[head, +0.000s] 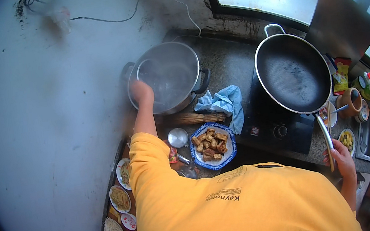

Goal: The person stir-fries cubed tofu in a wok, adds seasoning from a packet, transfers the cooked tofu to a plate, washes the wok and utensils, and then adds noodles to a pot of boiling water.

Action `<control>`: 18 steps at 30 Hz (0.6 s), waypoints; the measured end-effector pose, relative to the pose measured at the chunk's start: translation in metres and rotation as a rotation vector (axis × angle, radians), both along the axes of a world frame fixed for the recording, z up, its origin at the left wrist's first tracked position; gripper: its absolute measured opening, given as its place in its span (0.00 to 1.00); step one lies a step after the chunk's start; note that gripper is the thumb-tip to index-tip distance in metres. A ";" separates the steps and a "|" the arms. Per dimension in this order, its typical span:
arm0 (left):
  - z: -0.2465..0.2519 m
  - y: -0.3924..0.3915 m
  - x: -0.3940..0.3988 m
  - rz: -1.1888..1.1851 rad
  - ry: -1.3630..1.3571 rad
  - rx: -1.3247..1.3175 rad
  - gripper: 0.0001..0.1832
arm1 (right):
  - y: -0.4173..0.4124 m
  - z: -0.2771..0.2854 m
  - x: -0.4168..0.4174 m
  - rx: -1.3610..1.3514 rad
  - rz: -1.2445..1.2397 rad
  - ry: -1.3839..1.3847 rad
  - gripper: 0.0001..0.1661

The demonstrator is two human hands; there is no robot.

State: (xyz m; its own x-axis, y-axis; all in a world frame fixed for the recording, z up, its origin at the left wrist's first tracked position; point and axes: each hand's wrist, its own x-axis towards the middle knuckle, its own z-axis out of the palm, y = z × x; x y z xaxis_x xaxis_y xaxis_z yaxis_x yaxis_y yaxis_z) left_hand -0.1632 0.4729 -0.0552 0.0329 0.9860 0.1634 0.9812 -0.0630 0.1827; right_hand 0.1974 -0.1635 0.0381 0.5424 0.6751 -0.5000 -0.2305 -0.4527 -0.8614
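On the left, a large steel pot [178, 105] with black side handles stands on the counter. My left hand [142, 92] reaches over its near-left rim, fingers blurred and partly hidden. A pale curved edge [141, 66] shows just beyond that hand inside the hazy pot; whether my fingers grip it is unclear. To the right, a dark wok [292, 72] with a bare cooking surface is over the black cooktop [276, 131]. My right hand [343, 157] is closed around its long metal handle [323, 129], with wooden chopsticks [329, 116] alongside the handle.
Browned fried pieces [210, 144] fill a blue-rimmed plate [232, 146]. Nearby are a light-blue cloth [227, 100], a straw whisk [192, 118] and a small metal bowl [178, 137]. Several food dishes [120, 198] line the left wall. Jars [349, 101] and a sink [369, 141] are right.
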 end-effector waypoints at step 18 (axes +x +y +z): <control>0.014 -0.024 -0.006 0.218 -1.233 -0.618 0.14 | 0.010 0.014 0.002 0.004 0.111 -0.044 0.29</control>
State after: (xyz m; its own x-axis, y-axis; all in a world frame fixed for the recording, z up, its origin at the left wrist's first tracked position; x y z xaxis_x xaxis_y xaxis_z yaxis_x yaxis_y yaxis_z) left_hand -0.1695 0.4488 -0.0408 0.0265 0.8749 -0.4836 0.1491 0.4749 0.8673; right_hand 0.1997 -0.1532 0.0517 0.4857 0.7343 -0.4743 -0.1415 -0.4694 -0.8716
